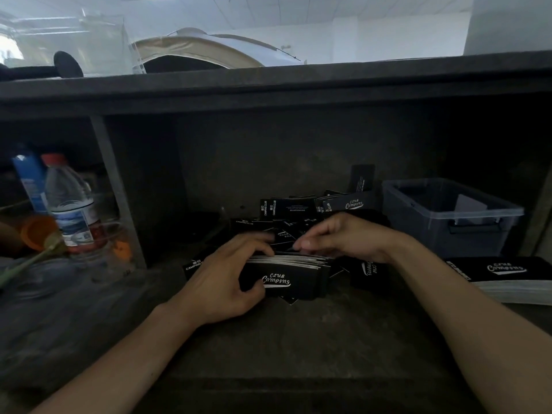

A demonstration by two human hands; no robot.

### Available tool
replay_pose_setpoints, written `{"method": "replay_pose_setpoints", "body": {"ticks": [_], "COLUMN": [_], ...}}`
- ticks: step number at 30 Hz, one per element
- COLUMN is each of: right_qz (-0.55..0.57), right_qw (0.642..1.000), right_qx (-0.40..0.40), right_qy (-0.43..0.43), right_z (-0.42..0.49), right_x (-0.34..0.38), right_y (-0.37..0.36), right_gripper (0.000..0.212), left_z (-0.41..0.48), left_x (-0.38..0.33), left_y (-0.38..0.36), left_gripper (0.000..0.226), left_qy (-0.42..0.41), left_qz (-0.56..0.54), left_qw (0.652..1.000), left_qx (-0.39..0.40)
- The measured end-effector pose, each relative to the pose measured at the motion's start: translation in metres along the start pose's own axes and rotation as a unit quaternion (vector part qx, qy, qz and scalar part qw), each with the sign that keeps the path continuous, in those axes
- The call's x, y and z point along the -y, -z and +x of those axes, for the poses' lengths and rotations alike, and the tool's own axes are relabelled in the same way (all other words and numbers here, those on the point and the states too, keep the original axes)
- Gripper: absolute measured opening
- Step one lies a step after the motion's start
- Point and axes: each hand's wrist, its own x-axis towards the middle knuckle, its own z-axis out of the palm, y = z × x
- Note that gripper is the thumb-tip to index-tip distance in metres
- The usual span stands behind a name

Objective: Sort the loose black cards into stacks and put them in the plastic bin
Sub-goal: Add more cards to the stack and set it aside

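1. One thick stack (286,276) of black cards stands on its long edge on the dark work surface (298,339), white "Club Camping" lettering facing the person, at the near edge of the pile it is fed from.
2. The left hand (221,282) grips it, thumb on the near face and fingers curled over the top and far side. This clamp should stay firm and low so the white card edges cannot fan.
3. The right hand (343,237) sits over the stack's top right, fingers bent and thumb tip at the card edges. Whether a card is pinched there I cannot tell, as that spot is dark and blurred.
4. Judged step: adding cards. Turn each one logo-side toward the person, slide it in at the back, then tap the stack square on the surface.
5. Many loose cards (298,210) lie jumbled just behind, some face down. Lift single cards rather than clumps.
6. A second stack (507,279) lies flat to the right, well apart from the hands.
7. The plastic bin (472,237) waits beyond it at the right rear. Carry the stack there with both hands.
8. A water bottle (71,210) stands far left, out of the way.
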Motion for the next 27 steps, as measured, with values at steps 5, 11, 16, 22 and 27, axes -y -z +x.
{"method": "replay_pose_setpoints", "body": {"ticks": [5, 11, 16, 22, 27], "right_qz": [-0.262, -0.242, -0.163, 0.016, 0.063], "right_qw": [0.933, 0.927, 0.936, 0.999, 0.977], "right_qx": [-0.226, -0.241, -0.304, 0.012, -0.2], "right_qy": [-0.1, -0.155, -0.075, 0.025, 0.029], "right_z": [0.014, 0.017, 0.014, -0.006, 0.014], "right_x": [-0.026, -0.027, -0.021, 0.007, -0.01], "right_y": [0.018, 0.018, 0.02, -0.006, 0.002], "right_gripper": [0.031, 0.034, 0.021, 0.021, 0.011], "left_z": [-0.002, -0.001, 0.0, 0.002, -0.001], "left_x": [-0.002, 0.0, 0.001, -0.001, -0.005], "left_y": [0.0, -0.001, -0.002, -0.001, 0.0], "left_gripper": [0.051, 0.047, 0.045, 0.047, 0.049], "left_qy": [0.038, 0.01, -0.009, -0.002, 0.036], "left_qz": [-0.011, -0.001, -0.019, -0.046, -0.035], "left_qw": [0.999, 1.0, 1.0, 0.999, 0.999], "left_qx": [0.01, -0.003, -0.009, -0.006, 0.009]}}
